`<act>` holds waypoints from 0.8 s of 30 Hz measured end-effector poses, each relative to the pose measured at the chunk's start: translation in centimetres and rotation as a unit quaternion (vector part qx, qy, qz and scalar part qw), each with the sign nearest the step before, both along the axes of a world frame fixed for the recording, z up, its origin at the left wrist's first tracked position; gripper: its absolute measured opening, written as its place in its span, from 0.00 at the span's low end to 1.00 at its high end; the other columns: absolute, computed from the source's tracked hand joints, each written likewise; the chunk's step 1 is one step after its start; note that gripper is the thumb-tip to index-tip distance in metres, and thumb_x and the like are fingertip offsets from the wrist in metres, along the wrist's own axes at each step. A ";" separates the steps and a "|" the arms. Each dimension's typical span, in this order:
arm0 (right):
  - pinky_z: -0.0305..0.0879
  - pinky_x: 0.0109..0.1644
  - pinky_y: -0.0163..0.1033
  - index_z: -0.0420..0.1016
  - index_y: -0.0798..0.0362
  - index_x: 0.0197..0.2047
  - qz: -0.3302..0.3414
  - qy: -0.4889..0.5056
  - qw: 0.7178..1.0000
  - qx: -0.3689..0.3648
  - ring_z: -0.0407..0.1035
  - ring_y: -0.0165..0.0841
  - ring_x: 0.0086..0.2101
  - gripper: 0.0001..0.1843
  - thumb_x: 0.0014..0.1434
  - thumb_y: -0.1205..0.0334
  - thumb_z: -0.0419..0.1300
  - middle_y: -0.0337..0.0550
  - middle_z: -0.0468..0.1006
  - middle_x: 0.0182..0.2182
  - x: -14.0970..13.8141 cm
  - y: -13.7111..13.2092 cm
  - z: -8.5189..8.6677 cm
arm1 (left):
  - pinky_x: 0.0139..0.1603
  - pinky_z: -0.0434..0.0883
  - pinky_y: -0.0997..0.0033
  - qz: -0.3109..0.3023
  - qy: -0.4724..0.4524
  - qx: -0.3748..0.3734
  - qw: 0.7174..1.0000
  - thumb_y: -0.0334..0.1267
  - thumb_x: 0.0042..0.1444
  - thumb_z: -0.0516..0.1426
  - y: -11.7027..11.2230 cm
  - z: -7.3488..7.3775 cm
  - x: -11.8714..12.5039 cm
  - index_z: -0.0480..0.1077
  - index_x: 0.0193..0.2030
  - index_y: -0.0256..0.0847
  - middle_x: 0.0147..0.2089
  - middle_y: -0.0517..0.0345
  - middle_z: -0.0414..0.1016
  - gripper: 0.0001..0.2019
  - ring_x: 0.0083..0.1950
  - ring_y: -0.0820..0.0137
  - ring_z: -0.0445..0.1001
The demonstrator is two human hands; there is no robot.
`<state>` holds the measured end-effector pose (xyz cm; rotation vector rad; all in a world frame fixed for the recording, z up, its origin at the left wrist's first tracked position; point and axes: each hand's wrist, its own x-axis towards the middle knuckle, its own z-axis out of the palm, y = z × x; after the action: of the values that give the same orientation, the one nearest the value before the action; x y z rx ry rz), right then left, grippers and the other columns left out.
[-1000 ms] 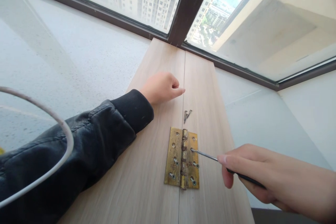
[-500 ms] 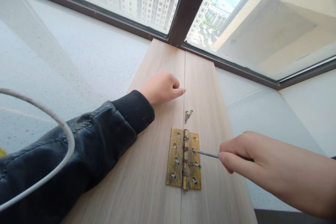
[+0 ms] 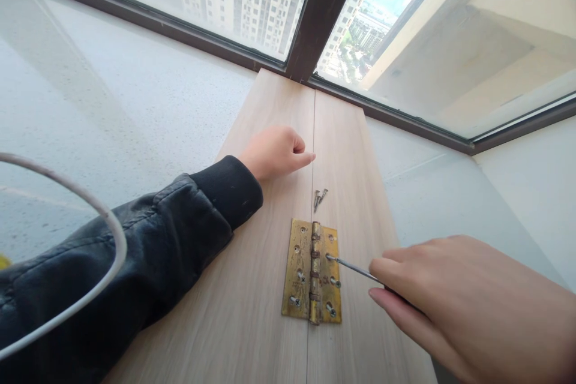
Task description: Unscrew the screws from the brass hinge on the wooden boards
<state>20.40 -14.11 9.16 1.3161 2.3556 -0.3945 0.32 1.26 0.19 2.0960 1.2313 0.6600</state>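
Observation:
My right hand [image 3: 432,294] is wrapped round a screwdriver [image 3: 355,267]. Its metal shaft slants left, and the tip meets the right leaf of a worn brass hinge [image 3: 288,282] at the second hole from the top. The hinge lies unfolded flat, its knuckle along the seam between two boards. Several screws stand tilted in its lower holes, such as one screw [image 3: 331,310] at the bottom right. Above the hinge lie loose screws [image 3: 319,199]. My left hand [image 3: 279,153], curled into a fist on the left board, has its thumb towards the seam; nothing shows in it.
Two pale wooden boards [image 3: 265,222] lie side by side on a white speckled sill [image 3: 135,114]. A dark window frame [image 3: 310,24] borders their far end. On the left, a white cable [image 3: 112,228] loops in front of my black sleeve [image 3: 180,234].
My right hand has turned on the screwdriver, its back now facing up more, and sits a little lower. The tip stays at the same hole. My left hand keeps its place on the board.

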 end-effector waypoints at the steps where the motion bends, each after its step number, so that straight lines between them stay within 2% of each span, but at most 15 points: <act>1: 0.45 0.23 0.38 0.68 0.48 0.24 -0.075 0.002 0.996 -0.053 0.59 0.31 0.18 0.18 0.64 0.55 0.49 0.40 0.72 0.21 -0.6 0.2 0.2 | 0.27 0.46 0.66 0.000 0.001 0.001 1.000 0.41 0.53 0.58 0.0 0.0 0.0 0.48 0.15 0.40 0.17 0.67 0.44 0.24 0.22 0.77 0.47; 3: 0.51 0.24 0.36 0.71 0.49 0.28 -0.226 0.025 0.961 -0.156 0.61 0.31 0.21 0.17 0.63 0.51 0.50 0.40 0.71 0.22 -1.6 0.7 0.7 | 0.27 0.46 0.66 -0.001 0.001 0.002 1.000 0.41 0.53 0.57 0.0 0.0 0.0 0.48 0.15 0.40 0.18 0.67 0.44 0.24 0.22 0.77 0.46; 4: 0.52 0.24 0.35 0.72 0.49 0.30 -0.301 0.045 0.930 -0.204 0.59 0.30 0.21 0.16 0.62 0.50 0.51 0.39 0.69 0.21 -2.1 1.1 0.9 | 0.27 0.46 0.66 -0.002 0.000 0.002 1.000 0.41 0.53 0.57 0.0 0.0 0.0 0.47 0.15 0.40 0.18 0.67 0.43 0.24 0.22 0.77 0.46; 6: 0.49 0.22 0.33 0.73 0.50 0.35 -0.442 0.074 0.846 -0.289 0.51 0.27 0.18 0.17 0.63 0.52 0.47 0.34 0.61 0.17 -2.4 1.7 1.3 | 0.27 0.46 0.66 -0.002 -0.003 0.000 1.000 0.41 0.53 0.57 -0.1 0.1 0.0 0.47 0.16 0.40 0.18 0.67 0.43 0.24 0.22 0.77 0.45; 7: 0.45 0.21 0.32 0.73 0.50 0.37 -0.499 0.082 0.802 -0.318 0.46 0.26 0.17 0.19 0.63 0.53 0.43 0.32 0.56 0.15 -2.4 2.0 1.4 | 0.27 0.46 0.66 -0.002 -0.004 -0.001 1.000 0.41 0.53 0.57 -0.1 0.1 0.0 0.47 0.16 0.40 0.18 0.67 0.43 0.24 0.22 0.77 0.45; 8: 0.42 0.20 0.32 0.73 0.51 0.37 -0.532 0.087 0.773 -0.335 0.42 0.26 0.17 0.22 0.64 0.54 0.40 0.31 0.52 0.14 -2.3 2.2 1.4 | 0.27 0.46 0.66 -0.002 -0.004 -0.002 1.000 0.41 0.53 0.57 -0.1 0.1 0.0 0.47 0.16 0.40 0.18 0.67 0.43 0.24 0.22 0.77 0.45; 9: 0.40 0.20 0.32 0.74 0.51 0.37 -0.537 0.090 0.769 -0.336 0.40 0.26 0.17 0.24 0.64 0.54 0.38 0.31 0.51 0.14 -2.0 2.3 1.3 | 0.27 0.46 0.66 -0.002 -0.003 -0.002 1.000 0.41 0.53 0.57 -0.1 0.1 0.0 0.47 0.16 0.40 0.18 0.67 0.43 0.24 0.22 0.77 0.45; 10: 0.41 0.20 0.33 0.75 0.50 0.37 -0.514 0.093 0.790 -0.321 0.42 0.26 0.17 0.24 0.64 0.54 0.39 0.32 0.53 0.15 -1.7 2.2 1.1 | 0.27 0.46 0.66 -0.003 -0.002 -0.002 1.000 0.41 0.53 0.57 -0.1 0.1 0.0 0.46 0.16 0.40 0.18 0.66 0.43 0.24 0.22 0.77 0.45; 12: 0.47 0.21 0.34 0.76 0.50 0.33 -0.388 0.089 0.885 -0.240 0.53 0.28 0.19 0.20 0.63 0.53 0.45 0.37 0.63 0.20 -1.0 2.0 0.6 | 0.27 0.46 0.66 -0.005 0.000 -0.002 1.000 0.41 0.54 0.57 -0.1 0.1 -0.1 0.46 0.16 0.40 0.18 0.66 0.42 0.24 0.22 0.77 0.45; 13: 0.49 0.22 0.35 0.75 0.50 0.30 -0.323 0.069 0.923 -0.197 0.58 0.29 0.20 0.19 0.63 0.54 0.47 0.39 0.66 0.21 -0.8 1.8 0.3 | 0.27 0.46 0.66 -0.004 0.000 -0.003 1.000 0.41 0.54 0.57 -0.1 0.1 -0.1 0.46 0.16 0.40 0.18 0.67 0.42 0.24 0.22 0.77 0.45; 15: 0.50 0.23 0.36 0.69 0.51 0.23 -0.210 0.008 0.969 -0.133 0.62 0.31 0.21 0.20 0.64 0.56 0.47 0.40 0.69 0.20 -0.5 1.4 -0.2 | 0.27 0.46 0.66 -0.002 0.001 -0.004 1.000 0.41 0.54 0.57 -0.1 0.1 0.0 0.46 0.16 0.40 0.18 0.66 0.43 0.24 0.22 0.77 0.45; 18: 0.42 0.22 0.38 0.62 0.50 0.19 -0.039 -0.054 0.997 -0.029 0.56 0.30 0.17 0.20 0.63 0.59 0.47 0.39 0.65 0.15 -0.2 1.1 -0.5 | 0.27 0.46 0.66 -0.001 0.005 0.000 1.000 0.41 0.54 0.57 -0.1 0.1 0.0 0.46 0.16 0.40 0.18 0.66 0.43 0.24 0.22 0.77 0.45; 21: 0.34 0.24 0.42 0.63 0.49 0.21 0.147 -0.045 0.986 0.067 0.48 0.30 0.14 0.16 0.60 0.66 0.49 0.37 0.64 0.13 0.2 1.1 -0.4 | 0.27 0.46 0.66 -0.004 0.011 0.002 1.000 0.41 0.54 0.57 -0.1 0.2 0.0 0.46 0.16 0.40 0.18 0.66 0.43 0.25 0.22 0.76 0.44; 23: 0.35 0.26 0.43 0.65 0.49 0.23 0.214 -0.013 0.972 0.095 0.50 0.30 0.15 0.14 0.59 0.68 0.49 0.37 0.65 0.15 0.4 1.1 -0.3 | 0.27 0.46 0.66 -0.003 0.011 0.000 1.000 0.41 0.54 0.57 -0.1 0.2 0.0 0.47 0.16 0.40 0.18 0.66 0.43 0.24 0.22 0.76 0.45; 24: 0.37 0.26 0.43 0.65 0.49 0.23 0.212 0.004 0.972 0.103 0.52 0.31 0.16 0.14 0.59 0.68 0.49 0.37 0.66 0.15 0.4 1.1 -0.3 | 0.27 0.46 0.65 -0.002 0.011 0.000 1.000 0.41 0.54 0.57 -0.1 0.2 0.0 0.47 0.16 0.40 0.18 0.66 0.43 0.24 0.22 0.76 0.45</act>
<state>20.82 -13.05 8.87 0.8496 2.6512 -0.0261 0.31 1.12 0.38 2.1103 1.2375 0.6372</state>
